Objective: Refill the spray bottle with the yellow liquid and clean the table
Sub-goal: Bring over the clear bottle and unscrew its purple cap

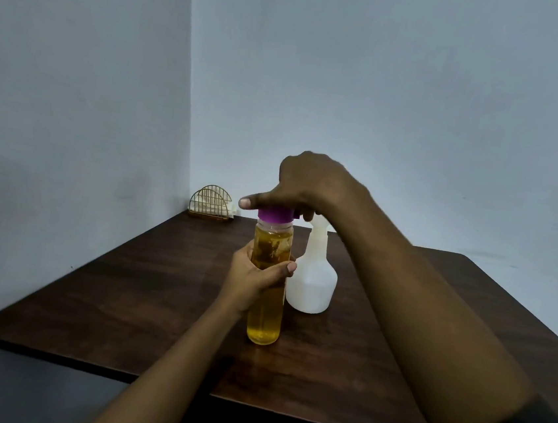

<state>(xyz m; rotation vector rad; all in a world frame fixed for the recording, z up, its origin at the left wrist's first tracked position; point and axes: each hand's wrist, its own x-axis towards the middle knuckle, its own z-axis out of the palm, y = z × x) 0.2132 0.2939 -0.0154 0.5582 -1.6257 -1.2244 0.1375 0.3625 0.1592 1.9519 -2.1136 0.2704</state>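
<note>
Head view: one upright yellow-liquid bottle (266,299) mid-table (124,298), left hand (253,277) gripping its body, right hand (307,186) clamped on purple cap (274,215), one white spray bottle (313,280) upright beside, seemingly capless.

A clear bottle (266,299) glows amber-yellow with the liquid inside, deepening to a murky brown patch near its shoulder, and is topped by a vivid purple cap (275,215). Just beside it, a spray bottle (313,284) shows a plain, milky, translucent white from base to neck. Both stand on a dark brown table (145,287), its surface streaked with lengthwise wood grain in reddish and near-black tones. At the far corner, a thin gold wire holder (211,202), patterned as an arch of crossed bars, carries cream-white paper. The walls (387,85) behind are a flat, pale blue-grey, unpatterned, with a few small dark marks low on the left.
</note>
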